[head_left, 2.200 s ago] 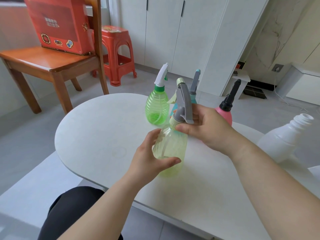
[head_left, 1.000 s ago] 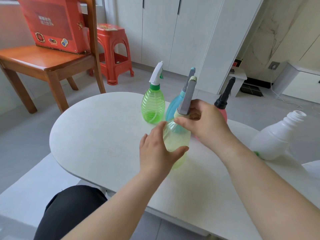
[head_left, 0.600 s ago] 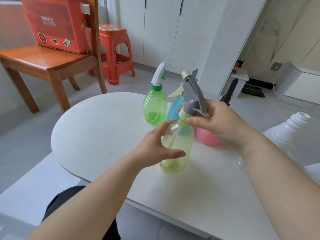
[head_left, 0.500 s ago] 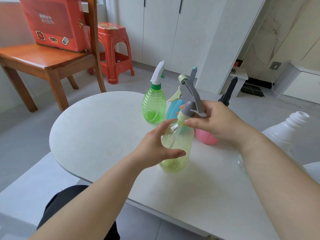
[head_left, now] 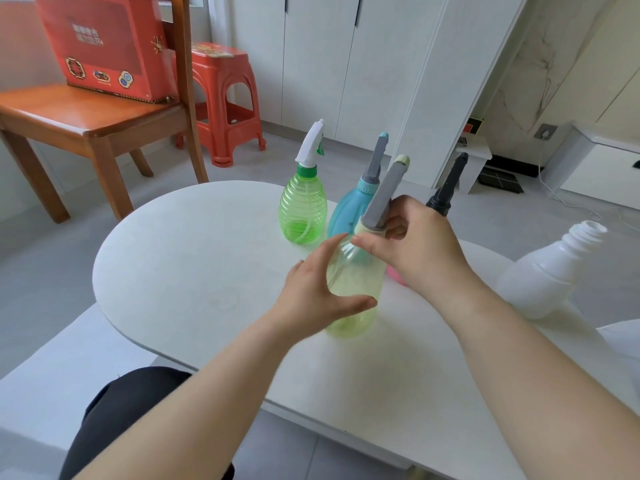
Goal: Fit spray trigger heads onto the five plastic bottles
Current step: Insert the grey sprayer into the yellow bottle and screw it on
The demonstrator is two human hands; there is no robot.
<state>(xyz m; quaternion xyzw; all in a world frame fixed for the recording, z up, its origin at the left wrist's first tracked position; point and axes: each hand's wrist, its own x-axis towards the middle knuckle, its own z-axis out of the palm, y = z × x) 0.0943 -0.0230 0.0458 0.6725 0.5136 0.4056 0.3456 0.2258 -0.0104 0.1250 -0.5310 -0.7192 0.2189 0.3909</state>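
Observation:
A pale yellow-green bottle stands on the white table. My left hand wraps its body. My right hand pinches the collar of the grey trigger head sitting on its neck. Behind stand a green bottle with a white trigger head, a blue bottle with a grey head, and a pink bottle, mostly hidden, with a black head. A white bottle at the right has a bare threaded neck.
A wooden chair holding a red box stands beyond the table at the left, with a red plastic stool behind it. White cabinets line the back wall. My dark-clad knee is under the table's near edge.
My right hand has turned the grey trigger head around on the yellow-green bottle's neck, its nozzle swinging back and forth, while my left hand kept holding the bottle in place.

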